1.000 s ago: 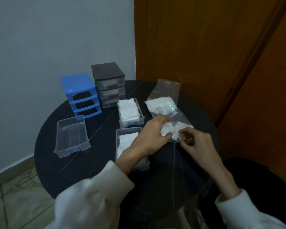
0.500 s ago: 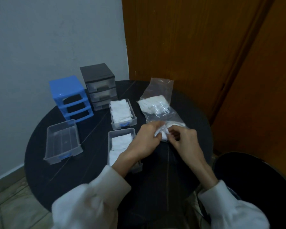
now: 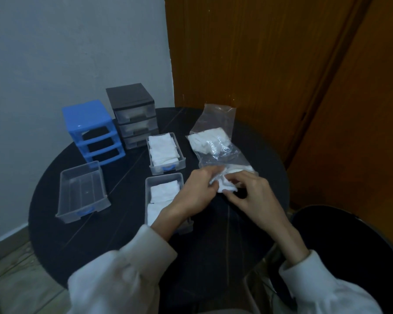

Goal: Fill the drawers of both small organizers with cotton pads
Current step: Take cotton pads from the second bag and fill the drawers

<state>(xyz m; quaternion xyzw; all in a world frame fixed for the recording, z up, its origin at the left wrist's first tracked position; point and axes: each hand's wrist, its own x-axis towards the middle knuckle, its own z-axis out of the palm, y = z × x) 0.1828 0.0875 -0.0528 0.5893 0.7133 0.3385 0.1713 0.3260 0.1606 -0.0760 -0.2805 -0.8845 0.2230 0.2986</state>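
**A:** Nearest me, what are my hands doing?

**B:** Your left hand (image 3: 199,191) and right hand (image 3: 251,196) sit close together, both pinching a small wad of cotton pads (image 3: 225,185) at the mouth of the plastic bag (image 3: 216,143). I judge they meet there to peel a few off.

**A:** Why is the near drawer (image 3: 166,196) beside my left wrist?

**B:** Probably for a short drop; it's partly filled with flat white squares. The empty drawer (image 3: 82,191) lies further left.

**A:** Beyond that?

**B:** The far drawer (image 3: 165,152) looks full. Behind, the blue organizer (image 3: 91,130) has three open slots; the black organizer (image 3: 132,114) has its drawers in.
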